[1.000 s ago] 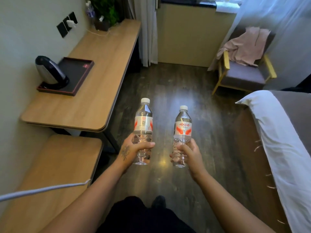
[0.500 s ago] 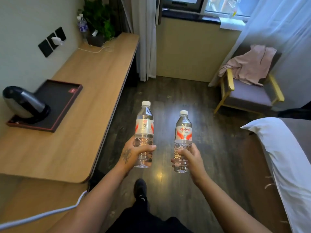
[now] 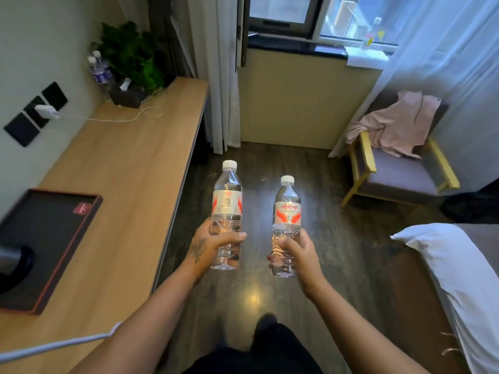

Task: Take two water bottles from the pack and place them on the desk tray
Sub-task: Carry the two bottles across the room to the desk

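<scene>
Head view: your left hand (image 3: 213,245) and right hand (image 3: 295,252) each wrap fingers around an upright bottle, left bottle (image 3: 226,211), right bottle (image 3: 286,225), over open floor (image 3: 310,184), right of the desk (image 3: 129,171) edge. Far left, the tray (image 3: 54,233) is half bare.

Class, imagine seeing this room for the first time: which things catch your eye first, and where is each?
Two clear water bottles stand upright mid-frame over the dark floor, one in the left hand, one in the right hand. On the wooden desk at left lies a dark tray holding a kettle base. A pink garment drapes the armchair at right.
</scene>
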Tool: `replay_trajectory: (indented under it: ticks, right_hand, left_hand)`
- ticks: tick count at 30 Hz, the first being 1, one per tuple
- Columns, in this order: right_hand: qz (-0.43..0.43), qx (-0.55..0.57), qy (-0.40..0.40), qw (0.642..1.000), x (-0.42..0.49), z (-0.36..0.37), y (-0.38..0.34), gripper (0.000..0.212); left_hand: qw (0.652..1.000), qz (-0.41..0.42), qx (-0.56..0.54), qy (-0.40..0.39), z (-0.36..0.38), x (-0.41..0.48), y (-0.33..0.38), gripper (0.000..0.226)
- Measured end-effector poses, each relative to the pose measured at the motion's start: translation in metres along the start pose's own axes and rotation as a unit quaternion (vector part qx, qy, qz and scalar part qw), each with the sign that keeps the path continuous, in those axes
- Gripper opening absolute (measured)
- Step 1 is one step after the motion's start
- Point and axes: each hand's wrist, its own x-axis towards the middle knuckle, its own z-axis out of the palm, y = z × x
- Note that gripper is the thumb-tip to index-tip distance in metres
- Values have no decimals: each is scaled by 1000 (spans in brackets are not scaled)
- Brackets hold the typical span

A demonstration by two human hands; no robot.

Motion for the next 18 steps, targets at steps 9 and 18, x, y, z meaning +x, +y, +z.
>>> replay_trajectory:
  ticks: [9,18]
  right_hand:
    - [-15,-37,-38,998,154,-11,-51,59]
    - [-3,-70,-84,994,280,-29,-110,59]
  left_hand:
    - [1000,-7,-4,18,22,132,43,94]
    - [998,-19,-13,58,50,240,88,88]
